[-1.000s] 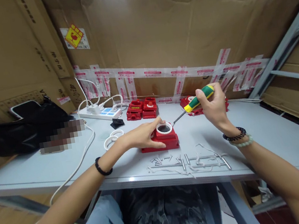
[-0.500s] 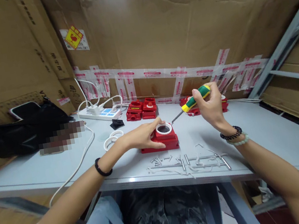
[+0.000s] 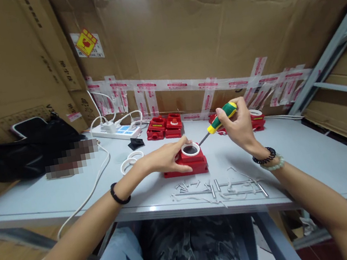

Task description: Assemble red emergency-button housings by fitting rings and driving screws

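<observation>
A red box-shaped housing [image 3: 194, 166] lies on the table, with a white ring [image 3: 184, 151] around a dark round window on its top. My left hand [image 3: 172, 157] grips the housing from the left, thumb at the near side and fingers by the ring. In my right hand [image 3: 239, 124] is a screwdriver [image 3: 223, 118] with a green and yellow handle. It slants down to the left, and its tip reaches the right edge of the white ring; whether it touches is too small to tell. Several screws [image 3: 183, 187] and metal rods [image 3: 235, 183] with white string lie in front.
More red housings [image 3: 163, 127] stand at the back, others [image 3: 258, 122] behind my right hand. White rings [image 3: 128, 164] and a black part [image 3: 136, 143] lie to the left, near a power strip [image 3: 115, 131]. A black bag [image 3: 30, 147] sits far left. Cardboard [image 3: 161, 39] walls the back.
My right hand has moved left and slightly down with the screwdriver, bringing its tip to the ring's edge. My left hand and the housing have stayed in place.
</observation>
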The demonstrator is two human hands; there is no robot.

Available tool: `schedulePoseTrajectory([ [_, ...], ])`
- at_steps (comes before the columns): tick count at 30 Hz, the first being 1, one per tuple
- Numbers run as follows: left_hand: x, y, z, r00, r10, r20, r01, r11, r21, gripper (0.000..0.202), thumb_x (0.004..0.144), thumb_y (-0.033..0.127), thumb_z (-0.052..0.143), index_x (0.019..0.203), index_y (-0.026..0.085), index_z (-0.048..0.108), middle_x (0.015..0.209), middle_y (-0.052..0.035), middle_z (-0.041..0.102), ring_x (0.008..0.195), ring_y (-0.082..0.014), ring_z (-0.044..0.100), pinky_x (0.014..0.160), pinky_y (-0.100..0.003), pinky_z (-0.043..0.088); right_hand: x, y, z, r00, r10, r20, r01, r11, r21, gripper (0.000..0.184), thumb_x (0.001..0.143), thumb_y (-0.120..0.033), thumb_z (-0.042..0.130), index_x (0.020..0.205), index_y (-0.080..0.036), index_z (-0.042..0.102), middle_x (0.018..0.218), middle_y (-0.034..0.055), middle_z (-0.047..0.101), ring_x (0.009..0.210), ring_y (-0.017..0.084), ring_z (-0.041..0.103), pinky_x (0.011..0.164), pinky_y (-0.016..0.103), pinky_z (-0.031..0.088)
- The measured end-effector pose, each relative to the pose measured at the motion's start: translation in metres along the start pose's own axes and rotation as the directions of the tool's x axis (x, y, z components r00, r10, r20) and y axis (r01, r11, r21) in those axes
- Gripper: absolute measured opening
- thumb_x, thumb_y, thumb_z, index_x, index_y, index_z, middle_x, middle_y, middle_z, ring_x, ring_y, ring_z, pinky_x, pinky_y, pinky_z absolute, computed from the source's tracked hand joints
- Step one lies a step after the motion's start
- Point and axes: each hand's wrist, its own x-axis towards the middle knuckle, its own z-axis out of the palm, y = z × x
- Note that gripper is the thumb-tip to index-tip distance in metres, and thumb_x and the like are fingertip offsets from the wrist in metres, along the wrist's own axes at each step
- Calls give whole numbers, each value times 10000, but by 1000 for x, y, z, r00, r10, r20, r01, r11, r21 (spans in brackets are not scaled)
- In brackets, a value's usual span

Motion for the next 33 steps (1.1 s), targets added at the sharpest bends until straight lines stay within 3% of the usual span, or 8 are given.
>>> schedulePoseTrajectory([
  [11,0,0,0,1000,2,1,-2,1000,-4,666,732,533,677,1222,207,364,1370,-147,490,1197,-297,529,944,-376,438,-1,-1,2,998,-29,51,30,999,-27,293,797,-466,602,862,-262,403,699,-31,453,553,131,519,462,275,505],
  [19,0,-1,1,1000,6,-3,-6,1000,-16,653,729,532,682,1203,213,367,1393,-152,471,1220,-291,519,966,-382,425,8,-23,10,944,-202,262,275,919,-281,221,862,-429,511,1006,-262,526,712,-19,549,559,131,493,568,272,407],
  [24,0,-1,1,1000,13,0,-13,1000,-14,639,728,521,685,1192,223,361,1394,-143,474,1221,-287,518,978,-389,420,14,-32,19,888,-201,413,292,942,-168,281,920,-385,395,1143,-259,510,728,-14,585,577,134,518,602,269,417],
  [28,1,0,0,1000,9,2,-9,1000,-8,641,734,525,679,1194,219,355,1393,-149,473,1227,-289,513,977,-387,423,16,-30,24,931,-222,289,316,889,-333,240,874,-428,494,986,-236,585,610,-29,512,511,127,455,562,276,370],
  [30,0,0,0,1000,8,4,-8,1000,-2,646,738,524,676,1200,216,348,1405,-155,459,1240,-289,502,985,-385,419,17,-29,24,938,-195,285,299,872,-387,270,881,-409,474,1076,-244,562,638,-21,538,536,144,479,592,296,386],
  [33,0,-1,0,1000,-4,7,4,1000,7,656,736,529,674,1208,216,343,1404,-159,459,1231,-295,511,966,-387,432,20,-27,21,893,-159,421,284,925,-251,356,900,-316,412,1251,-268,441,772,-2,597,609,154,536,629,299,427],
])
